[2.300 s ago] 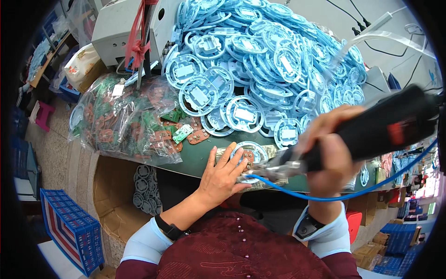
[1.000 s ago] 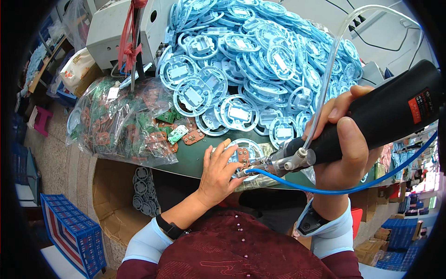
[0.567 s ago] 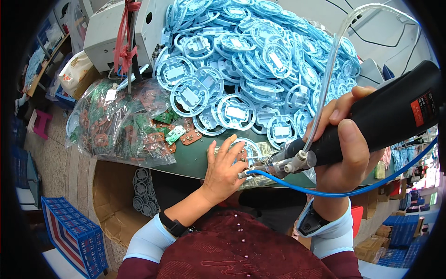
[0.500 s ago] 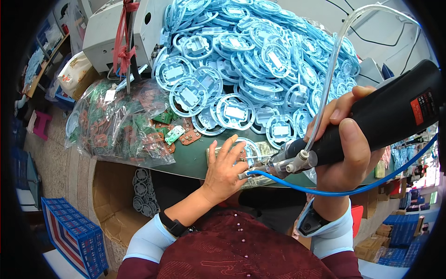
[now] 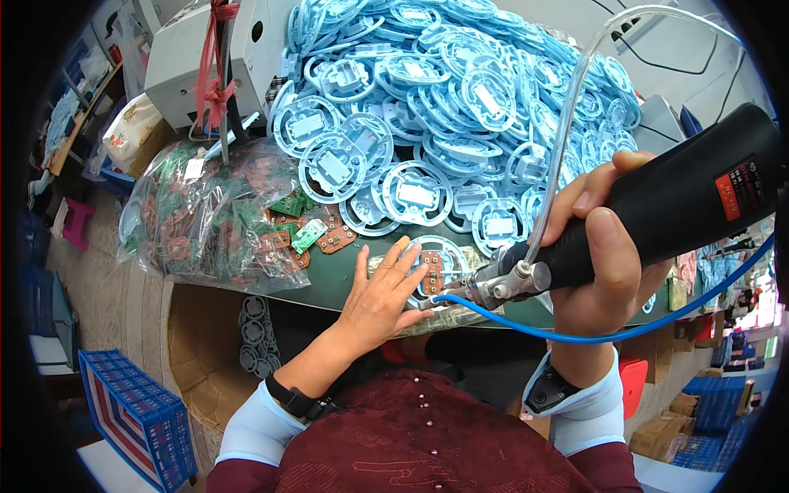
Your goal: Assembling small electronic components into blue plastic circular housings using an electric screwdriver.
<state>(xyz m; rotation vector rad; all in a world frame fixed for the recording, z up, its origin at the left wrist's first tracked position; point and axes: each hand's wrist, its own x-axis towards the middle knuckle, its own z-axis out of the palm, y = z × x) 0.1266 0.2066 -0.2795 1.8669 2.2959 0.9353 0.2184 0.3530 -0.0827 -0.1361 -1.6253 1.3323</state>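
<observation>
My right hand (image 5: pixel 604 263) is wrapped round a black electric screwdriver (image 5: pixel 686 205), which points down and left. A clear tube (image 5: pixel 567 164) and a blue hose (image 5: pixel 567 338) join its metal nose. Under that tip lies a round light-blue plastic housing (image 5: pixel 462 256) with a small brown circuit board (image 5: pixel 431 275) in it, on a tape-covered block (image 5: pixel 456 319). My left hand (image 5: pixel 374 300) lies flat at the housing's left side, fingers stretched out and spread, gripping nothing. The screwdriver nose hides the exact contact point.
A big heap of light-blue housings (image 5: pixel 485 107) covers the back of the green table (image 5: pixel 329 283). To the left sit a clear bag of circuit boards (image 5: pixel 205 222), loose boards (image 5: pixel 309 236) and a grey machine (image 5: pixel 189 74). A cardboard box (image 5: pixel 193 353) stands below the table edge.
My left hand has slid left and flattened out, uncovering more of the brown board and the housing. The screwdriver has shifted slightly, its tip still over the housing.
</observation>
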